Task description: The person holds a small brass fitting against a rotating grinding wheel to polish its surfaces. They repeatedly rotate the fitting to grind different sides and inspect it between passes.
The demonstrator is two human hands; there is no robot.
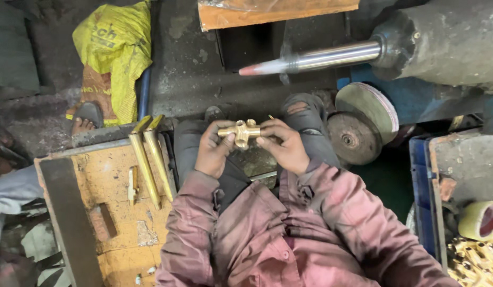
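I hold a brass cross-shaped fitting (241, 131) between both hands above my knees. My left hand (214, 149) grips its left arm and my right hand (283, 146) grips its right arm. My sleeves are dusty pink. A polished steel spindle (315, 58) with a tapered tip points left, just beyond the fitting, coming out of a grey machine body (443, 42).
Two long brass bars (148, 159) lie on a worn wooden box (119, 212) at my left. Stacked round discs (358, 125) sit to the right of my knee. A blue crate (422, 196) holds several brass parts (477, 260) and a tape roll (480, 220). A yellow sack (116, 53) and another person's sandalled foot (86, 119) are at far left.
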